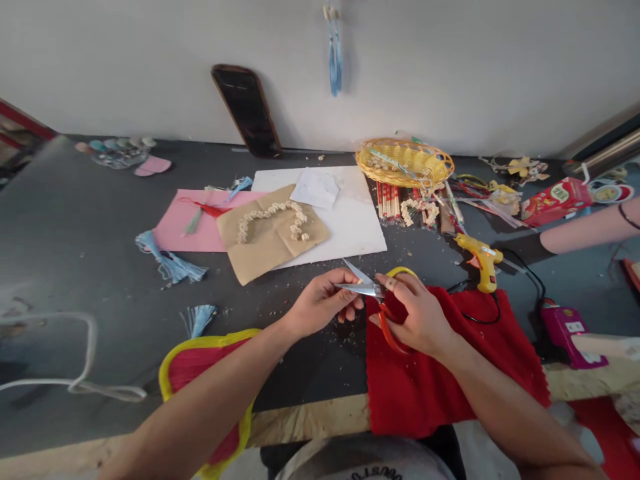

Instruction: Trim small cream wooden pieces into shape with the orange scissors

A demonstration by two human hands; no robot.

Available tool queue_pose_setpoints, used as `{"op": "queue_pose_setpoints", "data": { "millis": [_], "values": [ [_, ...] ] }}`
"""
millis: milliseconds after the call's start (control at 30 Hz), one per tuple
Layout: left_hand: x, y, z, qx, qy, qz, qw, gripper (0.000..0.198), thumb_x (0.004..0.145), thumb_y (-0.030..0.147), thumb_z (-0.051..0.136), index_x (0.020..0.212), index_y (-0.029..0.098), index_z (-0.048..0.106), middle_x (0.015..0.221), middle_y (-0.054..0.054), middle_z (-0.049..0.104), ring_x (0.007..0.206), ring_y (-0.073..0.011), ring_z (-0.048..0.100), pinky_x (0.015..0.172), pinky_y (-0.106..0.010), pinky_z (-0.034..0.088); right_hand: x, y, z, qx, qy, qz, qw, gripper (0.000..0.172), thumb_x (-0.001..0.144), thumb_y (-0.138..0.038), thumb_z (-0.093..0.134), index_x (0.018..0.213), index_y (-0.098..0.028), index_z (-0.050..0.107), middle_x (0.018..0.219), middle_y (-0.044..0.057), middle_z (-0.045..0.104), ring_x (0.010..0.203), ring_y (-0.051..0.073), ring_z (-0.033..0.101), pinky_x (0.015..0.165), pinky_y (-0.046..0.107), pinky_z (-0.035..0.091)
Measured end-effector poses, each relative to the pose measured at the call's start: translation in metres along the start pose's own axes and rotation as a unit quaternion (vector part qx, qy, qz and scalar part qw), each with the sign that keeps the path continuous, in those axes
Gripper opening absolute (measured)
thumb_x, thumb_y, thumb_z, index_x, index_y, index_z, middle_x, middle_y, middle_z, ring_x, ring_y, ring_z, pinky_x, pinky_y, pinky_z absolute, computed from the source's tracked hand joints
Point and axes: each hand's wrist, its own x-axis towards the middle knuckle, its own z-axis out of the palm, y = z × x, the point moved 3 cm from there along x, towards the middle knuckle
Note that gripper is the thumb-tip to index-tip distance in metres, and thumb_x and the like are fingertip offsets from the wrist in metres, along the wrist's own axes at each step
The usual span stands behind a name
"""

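My right hand (420, 317) grips a pair of scissors (367, 289) by the handles, one loop yellow and the other orange-red. Their silver blades stand apart and point left, over the fingers of my left hand (325, 301). That hand is closed in a pinch beside the blades; a tiny pale bit shows at its fingertips, too small to name. Beneath the right forearm lies a red cloth (415, 393). Beyond my hands, a curved string of small cream pieces (273, 212) rests on brown paper (250, 257).
A yellow glue gun (479, 260) with a black cord lies at right, near a purple box (570, 333). Another person's arm (590, 230) reaches in there. Behind are a wicker basket (405, 175) and a leaning phone (247, 110). Blue tassels (173, 260) lie left.
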Motion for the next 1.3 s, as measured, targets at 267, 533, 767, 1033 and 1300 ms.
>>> {"op": "queue_pose_setpoints", "data": {
  "millis": [267, 533, 767, 1033, 1300],
  "values": [
    [0.000, -0.003, -0.001, 0.009, -0.004, 0.025, 1.000, 0.035, 0.077, 0.048, 0.071, 0.086, 0.016, 0.059, 0.067, 0.000, 0.064, 0.049, -0.0064, 0.054, 0.045, -0.017, 0.041, -0.001, -0.002, -0.003, -0.003, -0.010, -0.014, 1.000, 0.067, 0.080, -0.043, 0.070, 0.139, -0.025, 0.045, 0.117, 0.012, 0.060, 0.112, 0.030, 0.055, 0.097, 0.049, 0.050],
    [-0.001, 0.002, 0.001, 0.045, 0.011, 0.022, 0.999, 0.040, 0.077, 0.053, 0.068, 0.083, 0.015, 0.057, 0.067, 0.001, 0.063, 0.048, -0.0056, 0.052, 0.047, -0.018, 0.040, 0.000, -0.004, -0.003, -0.027, -0.013, -0.019, 0.999, 0.062, 0.082, -0.044, 0.066, 0.136, -0.019, 0.048, 0.116, 0.013, 0.060, 0.111, 0.028, 0.055, 0.098, 0.047, 0.051],
    [-0.002, 0.005, 0.003, 0.068, 0.032, 0.026, 0.997, 0.039, 0.078, 0.052, 0.067, 0.078, 0.014, 0.059, 0.065, -0.001, 0.064, 0.047, -0.0055, 0.051, 0.045, -0.018, 0.038, -0.001, -0.006, -0.001, -0.028, 0.002, -0.031, 0.999, 0.059, 0.084, -0.041, 0.065, 0.135, -0.019, 0.050, 0.113, 0.012, 0.061, 0.108, 0.026, 0.057, 0.096, 0.043, 0.052],
    [-0.007, 0.008, 0.005, 0.060, 0.047, 0.021, 0.997, 0.036, 0.077, 0.048, 0.068, 0.075, 0.013, 0.058, 0.062, -0.001, 0.065, 0.045, -0.0062, 0.053, 0.042, -0.017, 0.035, -0.004, -0.010, 0.001, -0.033, 0.011, -0.059, 0.998, 0.062, 0.085, -0.041, 0.064, 0.139, -0.017, 0.047, 0.108, 0.012, 0.061, 0.103, 0.026, 0.058, 0.091, 0.041, 0.054],
    [-0.006, 0.010, 0.005, 0.061, 0.045, 0.008, 0.997, 0.030, 0.077, 0.041, 0.069, 0.073, 0.013, 0.060, 0.060, -0.001, 0.065, 0.044, -0.0061, 0.054, 0.042, -0.016, 0.036, -0.005, -0.009, 0.000, -0.053, 0.006, -0.057, 0.997, 0.062, 0.086, -0.040, 0.063, 0.141, -0.019, 0.046, 0.108, 0.011, 0.062, 0.103, 0.026, 0.059, 0.089, 0.040, 0.055]
  ]
}}
